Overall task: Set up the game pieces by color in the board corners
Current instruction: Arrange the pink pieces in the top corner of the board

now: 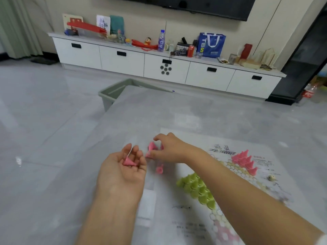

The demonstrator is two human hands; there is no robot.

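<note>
A paper game board (261, 188) lies on the grey table at the right. Several pink cone pieces (245, 160) stand in its far corner and several green ones (198, 189) in its left corner. My left hand (122, 171) is palm up left of the board, cradling a pink piece (128, 162) in its curled fingers. My right hand (167, 149) reaches across and pinches loose pink pieces (152, 147) lying off the board's corner. Another pink piece (159, 169) lies on its side just below them.
A small die (271, 178) sits on the board near its right side. A green bin (115, 93) stands beyond the table's far edge. A white TV cabinet (159, 66) with bottles, a can and a blue bag lines the wall.
</note>
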